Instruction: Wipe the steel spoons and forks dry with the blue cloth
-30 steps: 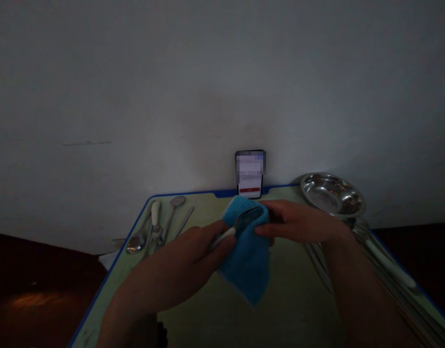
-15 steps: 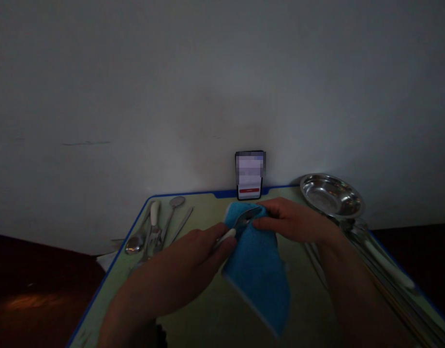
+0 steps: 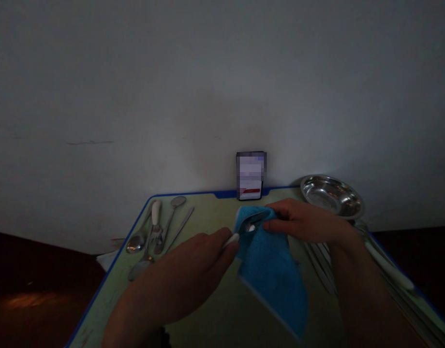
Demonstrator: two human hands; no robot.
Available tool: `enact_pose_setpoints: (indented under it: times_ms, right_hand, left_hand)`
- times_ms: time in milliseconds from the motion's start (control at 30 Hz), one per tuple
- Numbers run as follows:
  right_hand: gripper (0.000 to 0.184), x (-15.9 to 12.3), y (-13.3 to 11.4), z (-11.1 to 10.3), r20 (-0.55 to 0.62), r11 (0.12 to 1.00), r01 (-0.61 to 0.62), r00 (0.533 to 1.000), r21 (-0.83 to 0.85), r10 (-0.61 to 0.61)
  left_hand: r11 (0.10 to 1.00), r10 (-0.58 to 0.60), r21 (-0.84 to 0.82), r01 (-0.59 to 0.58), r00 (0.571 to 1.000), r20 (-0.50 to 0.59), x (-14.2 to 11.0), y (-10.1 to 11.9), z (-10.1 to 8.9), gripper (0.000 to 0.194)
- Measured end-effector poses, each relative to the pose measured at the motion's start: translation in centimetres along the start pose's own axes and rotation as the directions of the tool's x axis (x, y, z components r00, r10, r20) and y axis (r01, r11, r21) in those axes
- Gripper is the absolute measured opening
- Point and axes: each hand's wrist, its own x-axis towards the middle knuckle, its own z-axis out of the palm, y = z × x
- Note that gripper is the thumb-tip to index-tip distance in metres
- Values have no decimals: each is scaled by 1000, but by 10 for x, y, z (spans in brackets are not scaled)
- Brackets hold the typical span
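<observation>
A blue cloth (image 3: pixel 275 278) folds around a white-handled utensil (image 3: pixel 251 227) above the counter (image 3: pixel 211 212).
The left hand (image 3: pixel 202 263) has its grip on the handle (image 3: pixel 231 240), the right hand (image 3: pixel 302 220) on the cloth; cutlery (image 3: pixel 156 212) lies near both side edges (image 3: pixel 93 299), leaving room between.

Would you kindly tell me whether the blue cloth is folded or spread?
Partly folded: the cloth bends around the utensil's metal end and hangs loose below.

Head-worn view, forward and down
</observation>
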Motion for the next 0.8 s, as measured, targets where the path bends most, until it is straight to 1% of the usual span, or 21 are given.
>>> enact_pose_setpoints:
  times_ms: [133, 200, 300, 367, 467, 600, 700, 800]
  right_hand:
    - [19, 0, 2, -1, 28, 1000, -24, 999, 9, 23]
    - [19, -2, 5, -3, 37, 998, -52, 998, 25, 51]
    - [20, -8, 12, -8, -17, 996, -86, 996, -12, 86]
    - [20, -11, 14, -11, -43, 996, -85, 996, -20, 84]
    - [22, -12, 10, -10, -17, 996, -42, 999, 78, 44]
    - [27, -6, 1, -3, 62, 970, 13, 998, 242, -29]
    - [31, -3, -1, 0, 81, 955, 45, 994, 292, -71]
    - [32, -3, 0, 1, 83, 948, 42, 994, 315, -72]
  left_hand:
    - [998, -64, 7, 64, 998, 23, -1, -2, -1, 43]
    - [998, -68, 12, 68, 998, 14, -3, -4, -4, 43]
    - [998, -61, 12, 61, 998, -17, -7, -7, -8, 42]
    - [997, -74, 4, 74, 997, -23, -9, -7, -11, 40]
    - [996, -83, -15, 83, 996, -21, -9, -6, -12, 37]
    - [997, -38, -61, 38, 999, -7, -8, -2, -14, 39]
    - [995, -35, -92, 35, 999, -4, -8, -1, -13, 38]
    - [993, -47, -104, 47, 999, 2, -9, -2, -11, 37]
